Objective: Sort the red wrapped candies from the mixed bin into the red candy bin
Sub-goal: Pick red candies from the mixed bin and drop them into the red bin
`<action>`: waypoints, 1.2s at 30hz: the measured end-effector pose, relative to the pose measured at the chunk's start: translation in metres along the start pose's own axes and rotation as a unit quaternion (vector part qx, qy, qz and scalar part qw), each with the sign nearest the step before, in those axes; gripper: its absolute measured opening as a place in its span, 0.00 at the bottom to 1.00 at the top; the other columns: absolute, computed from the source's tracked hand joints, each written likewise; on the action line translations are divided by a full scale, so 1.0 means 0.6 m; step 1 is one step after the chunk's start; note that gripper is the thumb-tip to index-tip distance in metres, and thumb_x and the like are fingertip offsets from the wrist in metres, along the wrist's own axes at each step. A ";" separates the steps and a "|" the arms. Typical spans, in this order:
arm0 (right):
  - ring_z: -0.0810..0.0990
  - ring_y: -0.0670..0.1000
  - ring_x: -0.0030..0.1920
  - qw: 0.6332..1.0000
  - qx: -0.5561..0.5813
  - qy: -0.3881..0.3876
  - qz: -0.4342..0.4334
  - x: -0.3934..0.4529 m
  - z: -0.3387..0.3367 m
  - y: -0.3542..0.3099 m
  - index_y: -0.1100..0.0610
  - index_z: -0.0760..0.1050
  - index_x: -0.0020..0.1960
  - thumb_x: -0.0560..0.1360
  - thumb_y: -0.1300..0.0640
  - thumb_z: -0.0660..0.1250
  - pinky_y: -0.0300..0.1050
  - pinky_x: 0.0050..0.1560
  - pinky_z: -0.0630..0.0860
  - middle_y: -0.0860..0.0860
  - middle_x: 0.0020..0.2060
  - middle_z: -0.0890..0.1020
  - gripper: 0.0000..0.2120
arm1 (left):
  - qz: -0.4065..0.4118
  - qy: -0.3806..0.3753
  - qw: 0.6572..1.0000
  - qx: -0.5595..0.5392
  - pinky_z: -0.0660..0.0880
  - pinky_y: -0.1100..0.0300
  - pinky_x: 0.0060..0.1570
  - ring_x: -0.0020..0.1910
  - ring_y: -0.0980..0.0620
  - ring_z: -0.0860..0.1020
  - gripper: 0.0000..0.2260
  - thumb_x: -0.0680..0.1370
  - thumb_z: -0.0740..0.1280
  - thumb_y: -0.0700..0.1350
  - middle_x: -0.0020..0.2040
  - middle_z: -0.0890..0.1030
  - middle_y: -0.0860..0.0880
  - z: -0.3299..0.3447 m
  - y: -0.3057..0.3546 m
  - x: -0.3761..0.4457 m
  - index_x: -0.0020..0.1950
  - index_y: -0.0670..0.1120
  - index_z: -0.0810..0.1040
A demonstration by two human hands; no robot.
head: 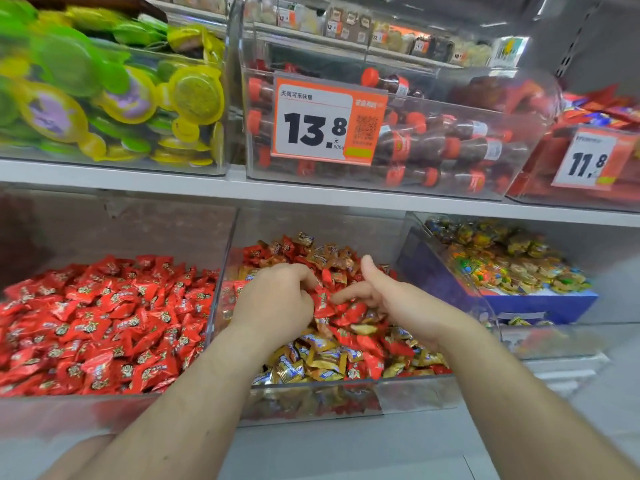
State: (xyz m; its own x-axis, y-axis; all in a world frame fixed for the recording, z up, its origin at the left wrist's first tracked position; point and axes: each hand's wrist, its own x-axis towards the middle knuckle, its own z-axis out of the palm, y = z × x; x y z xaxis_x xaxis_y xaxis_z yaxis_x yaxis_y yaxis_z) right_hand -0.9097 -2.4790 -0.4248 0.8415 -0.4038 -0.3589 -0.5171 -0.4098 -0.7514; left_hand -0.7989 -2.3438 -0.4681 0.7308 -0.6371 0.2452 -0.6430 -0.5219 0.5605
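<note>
Sorting is part done by my reading: many red foil-wrapped candies (pixel 353 311) remain among the gold ones in the clear plastic mixed bin (pixel 311 398) under your hands. Your left hand (pixel 277 299), fingers curled, pinches red candies at its fingertips; your right hand (pixel 384 296), thumb raised, reaches fingers toward them, gripping nothing visible. The full clear red candy bin (pixel 114 403) sits just left of your left hand

Glossy foil candies (pixel 104 323), clear-plastic bins (pixel 346 393)
</note>
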 end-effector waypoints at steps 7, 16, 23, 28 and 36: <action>0.84 0.51 0.49 0.995 0.045 0.031 -0.087 -0.026 -0.025 0.046 0.57 0.85 0.42 0.68 0.27 0.44 0.52 0.66 0.70 0.52 0.43 0.87 0.42 | 0.026 -0.041 0.999 -0.011 0.66 0.64 0.36 0.37 0.58 0.71 0.14 0.78 0.61 0.40 0.48 0.76 0.56 0.006 0.009 -0.001 0.58 0.54 0.79; 0.79 0.48 0.37 0.975 -0.155 0.159 -0.002 -0.039 -0.056 0.088 0.52 0.79 0.39 0.69 0.42 0.73 0.47 0.43 0.77 0.46 0.33 0.81 0.13 | 0.197 -0.234 0.949 0.076 0.69 0.58 0.61 0.58 0.57 0.69 0.26 0.70 0.70 0.48 0.61 0.77 0.59 0.029 0.034 -0.004 0.68 0.61 0.73; 0.77 0.44 0.43 0.974 -0.204 0.096 -0.017 -0.023 -0.017 0.085 0.46 0.72 0.63 0.66 0.48 0.78 0.40 0.44 0.75 0.43 0.42 0.76 0.28 | 0.132 -0.161 0.977 0.041 0.73 0.62 0.45 0.45 0.58 0.75 0.09 0.74 0.70 0.48 0.50 0.79 0.57 0.022 0.024 0.001 0.54 0.56 0.79; 0.78 0.47 0.37 0.980 -0.164 0.111 -0.008 -0.021 -0.036 0.101 0.45 0.70 0.63 0.70 0.57 0.75 0.41 0.37 0.74 0.47 0.42 0.78 0.24 | 0.027 -0.100 0.991 -0.089 0.64 0.71 0.24 0.23 0.63 0.71 0.08 0.76 0.72 0.47 0.35 0.74 0.58 -0.008 -0.001 -0.005 0.52 0.55 0.77; 0.73 0.40 0.28 0.973 -0.112 0.200 -0.027 -0.008 -0.023 0.078 0.47 0.80 0.51 0.76 0.62 0.59 0.36 0.27 0.66 0.43 0.35 0.76 0.15 | -0.268 -0.061 0.741 -0.613 0.76 0.64 0.27 0.37 0.48 0.82 0.09 0.80 0.65 0.36 0.52 0.80 0.38 -0.016 0.023 -0.007 0.59 0.43 0.76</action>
State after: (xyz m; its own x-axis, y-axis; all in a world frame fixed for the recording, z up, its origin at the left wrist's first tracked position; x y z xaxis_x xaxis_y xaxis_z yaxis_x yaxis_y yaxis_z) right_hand -0.9399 -2.5074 -0.4509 0.7635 -0.6442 -0.0451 -0.5330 -0.5891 -0.6073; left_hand -0.8085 -2.3429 -0.4538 0.7319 -0.6098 -0.3041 0.4782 0.1417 0.8668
